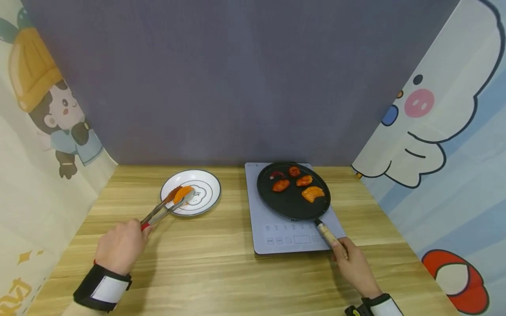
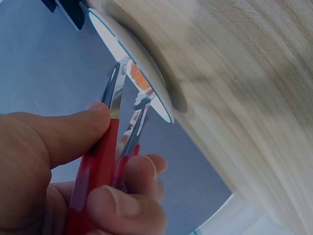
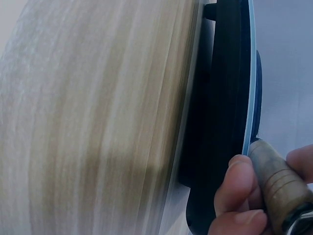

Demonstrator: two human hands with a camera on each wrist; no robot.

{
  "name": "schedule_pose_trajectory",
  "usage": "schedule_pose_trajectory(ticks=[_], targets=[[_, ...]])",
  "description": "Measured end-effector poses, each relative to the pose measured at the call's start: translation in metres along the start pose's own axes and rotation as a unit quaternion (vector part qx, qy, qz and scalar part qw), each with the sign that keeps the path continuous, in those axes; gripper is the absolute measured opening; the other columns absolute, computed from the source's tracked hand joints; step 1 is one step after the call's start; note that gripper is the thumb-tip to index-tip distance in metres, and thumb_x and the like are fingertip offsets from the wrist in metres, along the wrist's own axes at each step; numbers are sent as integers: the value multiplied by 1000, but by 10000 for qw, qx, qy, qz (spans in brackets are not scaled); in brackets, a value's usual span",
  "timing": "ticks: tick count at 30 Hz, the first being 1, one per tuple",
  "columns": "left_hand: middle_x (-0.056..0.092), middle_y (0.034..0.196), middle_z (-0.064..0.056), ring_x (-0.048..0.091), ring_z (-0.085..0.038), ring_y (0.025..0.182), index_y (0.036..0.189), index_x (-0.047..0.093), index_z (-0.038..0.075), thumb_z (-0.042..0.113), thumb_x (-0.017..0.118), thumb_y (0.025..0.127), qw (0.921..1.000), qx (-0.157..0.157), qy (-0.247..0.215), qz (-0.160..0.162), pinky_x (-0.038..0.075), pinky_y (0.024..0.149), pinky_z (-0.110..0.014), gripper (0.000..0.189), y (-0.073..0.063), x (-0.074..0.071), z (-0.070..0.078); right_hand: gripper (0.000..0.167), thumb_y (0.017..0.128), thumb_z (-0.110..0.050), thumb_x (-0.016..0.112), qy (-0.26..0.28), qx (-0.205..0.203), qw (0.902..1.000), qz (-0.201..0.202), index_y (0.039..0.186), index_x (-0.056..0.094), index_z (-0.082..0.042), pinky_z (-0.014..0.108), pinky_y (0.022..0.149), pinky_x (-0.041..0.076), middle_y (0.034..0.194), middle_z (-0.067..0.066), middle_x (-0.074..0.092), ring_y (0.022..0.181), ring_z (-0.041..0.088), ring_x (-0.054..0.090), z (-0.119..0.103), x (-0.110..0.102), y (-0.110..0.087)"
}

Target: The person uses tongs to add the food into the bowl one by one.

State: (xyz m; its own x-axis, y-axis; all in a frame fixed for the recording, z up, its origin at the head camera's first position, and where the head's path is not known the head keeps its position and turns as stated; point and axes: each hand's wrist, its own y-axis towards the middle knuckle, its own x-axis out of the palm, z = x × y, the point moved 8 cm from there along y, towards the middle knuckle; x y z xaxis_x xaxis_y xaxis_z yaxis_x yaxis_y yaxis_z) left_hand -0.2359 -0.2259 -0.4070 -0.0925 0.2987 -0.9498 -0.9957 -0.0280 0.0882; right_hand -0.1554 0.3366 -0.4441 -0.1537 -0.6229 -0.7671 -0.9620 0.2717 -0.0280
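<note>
My left hand (image 1: 121, 245) grips red-handled metal tongs (image 1: 157, 214), thumb on one arm and fingers on the other in the left wrist view. The tong tips are over a white plate (image 1: 209, 199) with a dark rim. An orange piece of food (image 1: 182, 193) lies between the tips; whether they squeeze it, I cannot tell. My right hand (image 1: 353, 263) holds the wooden handle (image 1: 327, 232) of a round black pan (image 1: 290, 206). In the pan are an orange salmon-like piece (image 1: 312, 193), two reddish-brown pieces (image 1: 281, 185), a round red slice (image 1: 294, 171) and a dark red curled piece (image 1: 277, 174).
Under the pan is a pale flat induction cooker (image 1: 262, 239) with printed touch controls. Both it and the plate stand on a wood-grain table (image 1: 221, 263). A grey panel (image 1: 237, 87) rises behind the table, with cartoon-printed curtains (image 1: 466, 184) at the sides.
</note>
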Motion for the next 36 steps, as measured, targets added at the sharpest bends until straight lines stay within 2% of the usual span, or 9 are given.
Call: schedule_pose_trajectory(ticks=[12,24,36], targets=[[49,58,-11,49,-27,49,76,61,-3,26,66,99,9998,-140,-28,-166,36,41,-40,38,0,5,-1,37,110,-33,46,-24,7,10000,-71,117,58,1,28,56,42,86,9,69,64,12,54,-1,0,-1],[51,60,-12,49,-28,51,76,61,-1,26,64,100,9998,-30,-185,-111,37,43,-42,37,5,9,-5,34,110,-32,46,1,-31,10000,8,114,59,0,28,54,42,85,11,68,62,12,53,-2,-2,-1],[49,58,-10,48,-27,49,72,58,3,29,64,100,9996,147,-201,137,36,42,-43,39,4,9,-8,34,109,-31,46,75,77,9999,0,117,59,0,28,53,44,86,13,68,60,13,56,-2,-1,-1]])
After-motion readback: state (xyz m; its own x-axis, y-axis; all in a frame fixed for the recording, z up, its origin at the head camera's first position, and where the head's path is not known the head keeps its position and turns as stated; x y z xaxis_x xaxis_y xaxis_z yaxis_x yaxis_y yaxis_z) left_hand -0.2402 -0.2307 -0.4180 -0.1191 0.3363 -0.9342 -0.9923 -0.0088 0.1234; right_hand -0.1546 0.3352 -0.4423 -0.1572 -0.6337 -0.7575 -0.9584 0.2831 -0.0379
